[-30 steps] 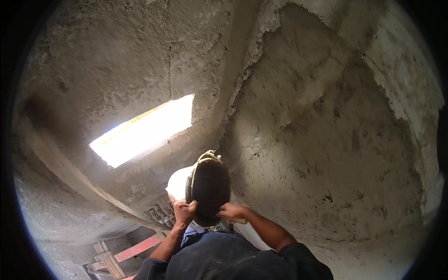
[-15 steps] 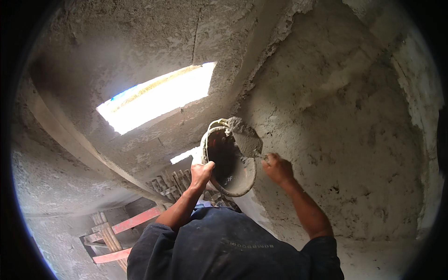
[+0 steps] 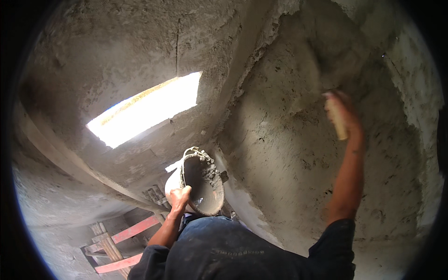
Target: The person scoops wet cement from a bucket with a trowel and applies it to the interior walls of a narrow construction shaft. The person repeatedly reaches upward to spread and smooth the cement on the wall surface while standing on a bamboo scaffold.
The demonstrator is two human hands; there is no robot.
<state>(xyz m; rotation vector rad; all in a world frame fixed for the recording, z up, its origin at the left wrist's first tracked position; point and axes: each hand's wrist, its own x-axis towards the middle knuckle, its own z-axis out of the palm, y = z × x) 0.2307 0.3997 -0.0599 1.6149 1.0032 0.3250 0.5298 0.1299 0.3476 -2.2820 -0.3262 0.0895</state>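
My left hand [image 3: 179,196] is closed on the rim of a bucket [image 3: 209,198], which tilts with its mouth facing me. Wet grey mortar [image 3: 211,171] clings along the bucket's far side, and the handle loops over the top of the rim. Up at the right, my right hand [image 3: 344,112] is wrapped round the pale handle of a trowel [image 3: 341,128]. The trowel's blade is smeared by motion against the rough mortar-coated wall [image 3: 289,144], so I cannot make out its exact contact.
A bright rectangular opening [image 3: 149,109] shows at the upper left in the rough grey surface. Below it runs a curved ledge [image 3: 70,156]. Red bars [image 3: 135,229] and wooden poles [image 3: 109,245] stand at the lower left.
My right hand has swung the trowel from the bucket's mouth up and right to the wall. The bucket, still in my left hand, has come lower and to the left.
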